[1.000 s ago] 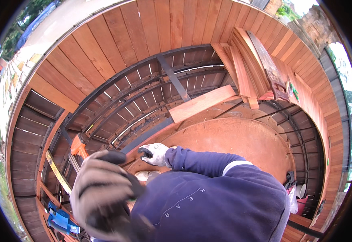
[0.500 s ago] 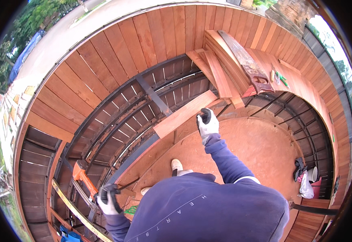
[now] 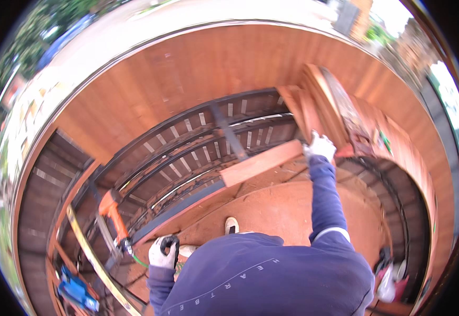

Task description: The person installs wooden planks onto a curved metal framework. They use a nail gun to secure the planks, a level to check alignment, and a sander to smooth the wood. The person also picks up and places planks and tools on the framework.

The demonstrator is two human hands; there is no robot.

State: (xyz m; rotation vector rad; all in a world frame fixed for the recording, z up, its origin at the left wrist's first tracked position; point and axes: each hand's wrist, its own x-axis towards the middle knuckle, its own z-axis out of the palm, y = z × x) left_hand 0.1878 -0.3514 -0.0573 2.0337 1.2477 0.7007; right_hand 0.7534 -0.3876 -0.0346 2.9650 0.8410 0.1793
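My gloved left hand is low at the lower left, fingers curled, contents hard to make out, beside an orange nail gun with a green hose. My gloved right hand reaches up with fingers apart to stacked reddish boards, at the right end of a single short board; contact is unclear in the blur. That board lies along a dark metal frame bar. A rusty handsaw lies on the stack, with green objects beside it.
Curved wooden cladding surrounds me above dark slatted framework. A yellow level and blue tool are at left. Bags and containers sit at lower right. My shoes stand on the reddish floor.
My right hand has moved from down near my body up and rightward to the board stack. My left hand has dropped from the blurred foreground to beside the nail gun. The view has shifted.
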